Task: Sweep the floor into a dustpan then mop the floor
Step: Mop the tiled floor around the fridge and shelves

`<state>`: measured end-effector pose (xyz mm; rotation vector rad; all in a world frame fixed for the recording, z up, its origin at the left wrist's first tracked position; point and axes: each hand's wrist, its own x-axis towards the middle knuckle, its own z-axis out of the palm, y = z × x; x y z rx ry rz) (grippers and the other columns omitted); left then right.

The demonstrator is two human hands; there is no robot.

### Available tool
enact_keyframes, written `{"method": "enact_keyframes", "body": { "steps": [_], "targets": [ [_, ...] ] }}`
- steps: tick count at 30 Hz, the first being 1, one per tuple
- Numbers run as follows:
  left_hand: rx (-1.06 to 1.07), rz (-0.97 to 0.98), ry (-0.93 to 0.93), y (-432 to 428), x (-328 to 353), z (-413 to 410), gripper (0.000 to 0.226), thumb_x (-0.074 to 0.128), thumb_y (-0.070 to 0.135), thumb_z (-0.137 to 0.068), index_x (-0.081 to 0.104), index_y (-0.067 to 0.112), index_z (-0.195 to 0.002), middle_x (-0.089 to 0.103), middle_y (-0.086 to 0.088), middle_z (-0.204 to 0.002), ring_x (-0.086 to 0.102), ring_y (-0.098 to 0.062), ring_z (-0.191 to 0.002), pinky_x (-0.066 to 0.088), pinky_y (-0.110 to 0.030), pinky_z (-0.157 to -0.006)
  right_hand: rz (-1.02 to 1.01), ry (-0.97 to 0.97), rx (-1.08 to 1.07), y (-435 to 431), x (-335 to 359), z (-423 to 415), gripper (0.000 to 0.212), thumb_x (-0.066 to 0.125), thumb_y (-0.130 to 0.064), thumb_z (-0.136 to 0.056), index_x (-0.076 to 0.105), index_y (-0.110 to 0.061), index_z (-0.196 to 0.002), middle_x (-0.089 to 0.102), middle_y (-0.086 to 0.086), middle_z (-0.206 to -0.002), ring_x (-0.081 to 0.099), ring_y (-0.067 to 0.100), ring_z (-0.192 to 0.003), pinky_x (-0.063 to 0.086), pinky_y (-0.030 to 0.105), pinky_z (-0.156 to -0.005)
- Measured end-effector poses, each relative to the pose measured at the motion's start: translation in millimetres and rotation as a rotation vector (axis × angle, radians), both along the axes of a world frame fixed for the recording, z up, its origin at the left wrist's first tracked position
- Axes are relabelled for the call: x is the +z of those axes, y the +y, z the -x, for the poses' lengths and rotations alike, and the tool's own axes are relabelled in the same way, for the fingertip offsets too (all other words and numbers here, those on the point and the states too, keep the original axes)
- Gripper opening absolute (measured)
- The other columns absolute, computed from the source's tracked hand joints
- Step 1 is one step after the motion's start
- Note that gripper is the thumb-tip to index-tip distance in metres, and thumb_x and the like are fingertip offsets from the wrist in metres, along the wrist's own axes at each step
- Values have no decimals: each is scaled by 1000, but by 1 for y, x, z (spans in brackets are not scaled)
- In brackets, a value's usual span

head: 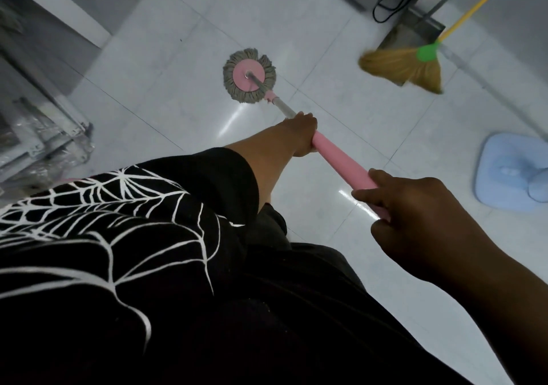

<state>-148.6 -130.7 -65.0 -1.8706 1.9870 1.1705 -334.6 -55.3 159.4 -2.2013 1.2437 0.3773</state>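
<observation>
The pink mop handle (344,161) is being clasped by the left grip (299,134) farther along and by the right grip (415,215) at its near end. The mop head (249,76) is being rested on the floor (326,43), left of the broom (406,67).

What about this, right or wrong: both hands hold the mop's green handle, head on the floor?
Wrong: the head view shows the handle is pink, not green. The left hand and right hand hold it, mop head on the floor.
</observation>
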Motion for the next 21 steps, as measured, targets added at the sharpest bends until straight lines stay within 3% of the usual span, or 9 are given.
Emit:
{"method": "enact_keyframes", "body": {
  "steps": [5,10,14,21],
  "targets": [
    [81,-17,8,-43,1,-42,49,69,32,-87,48,6,-123,49,-13,-124,57,-30,-109,49,-45,-93,62,-55,22,-48,-8,-39,47,71,8,-59,75,-10,-103,70,20,-105,68,39,-73,58,45,-65],
    [106,-22,21,-77,-1,-64,47,67,27,-89,48,2,-124,44,-15,-129,49,-31,-120,43,-49,-101,46,-75,72,-87,-20,-55,42,72,2,-63,75,-11,-103,71,13,-104,67,33,-68,49,26,-70],
    [125,-29,-8,-104,-3,-73,47,66,27,-90,48,2,-126,42,-15,-132,45,-30,-127,41,-49,-104,56,-99,126,-122,-29,-60,43,73,5,-60,76,-11,-100,71,15,-103,67,34,-63,49,26,-66],
    [314,-72,2,-161,8,-85,40,66,23,-89,51,9,-123,51,-13,-126,59,-30,-109,48,-45,-97,-3,-106,239,-211,-23,-67,30,72,1,-63,77,-13,-89,71,18,-100,67,34,-65,55,33,-65]
  ]
}}
